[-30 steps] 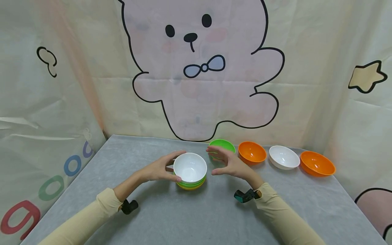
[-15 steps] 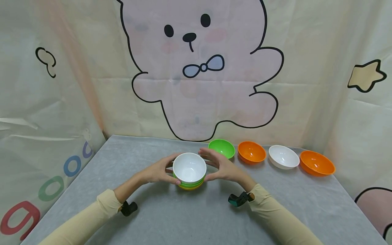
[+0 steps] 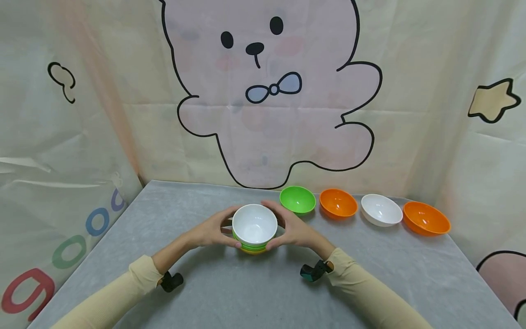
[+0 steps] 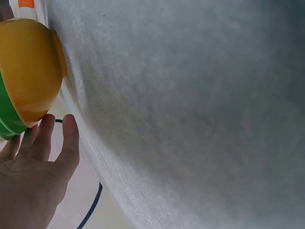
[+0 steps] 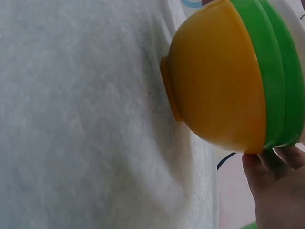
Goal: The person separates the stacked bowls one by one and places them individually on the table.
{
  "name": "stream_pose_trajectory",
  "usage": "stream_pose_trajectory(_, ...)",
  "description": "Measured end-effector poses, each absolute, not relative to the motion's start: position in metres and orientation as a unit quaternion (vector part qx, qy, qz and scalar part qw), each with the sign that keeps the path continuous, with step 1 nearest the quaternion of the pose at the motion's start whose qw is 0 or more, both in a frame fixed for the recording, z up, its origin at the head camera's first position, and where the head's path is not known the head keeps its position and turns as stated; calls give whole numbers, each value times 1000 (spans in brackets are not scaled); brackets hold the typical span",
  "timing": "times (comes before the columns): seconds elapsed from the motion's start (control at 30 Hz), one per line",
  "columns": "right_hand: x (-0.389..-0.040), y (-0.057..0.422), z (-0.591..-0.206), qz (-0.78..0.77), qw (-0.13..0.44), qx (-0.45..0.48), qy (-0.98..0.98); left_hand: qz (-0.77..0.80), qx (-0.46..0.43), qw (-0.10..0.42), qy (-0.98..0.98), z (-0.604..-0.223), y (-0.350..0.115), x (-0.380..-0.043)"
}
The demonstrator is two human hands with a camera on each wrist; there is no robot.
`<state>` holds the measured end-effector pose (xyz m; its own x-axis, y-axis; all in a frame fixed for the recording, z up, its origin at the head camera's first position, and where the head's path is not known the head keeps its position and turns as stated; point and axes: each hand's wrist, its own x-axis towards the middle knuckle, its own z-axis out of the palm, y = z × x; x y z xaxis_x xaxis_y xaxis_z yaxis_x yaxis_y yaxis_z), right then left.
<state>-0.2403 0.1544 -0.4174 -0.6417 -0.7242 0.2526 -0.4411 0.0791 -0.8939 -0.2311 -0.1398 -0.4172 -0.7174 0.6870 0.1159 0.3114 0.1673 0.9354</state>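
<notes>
Both hands [image 3: 210,232] [image 3: 297,230] — around stacked bowls [image 3: 255,227]

The stacked bowls [image 3: 255,225] look smooth, glossy plastic; the grey tablecloth [image 3: 246,294], matt fabric.

The stacked bowls [image 3: 255,228] are white, green and amber, the cloth [image 3: 230,292] mottled grey, the sleeves [image 3: 376,290] cream.
</notes>
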Motion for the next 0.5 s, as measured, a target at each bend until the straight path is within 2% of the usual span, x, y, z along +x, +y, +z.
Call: stream_pose_trajectory(0.5, -239, 144, -421, -547, 119, -381, 736, 546, 334, 172, 749, -419, -142, -232)
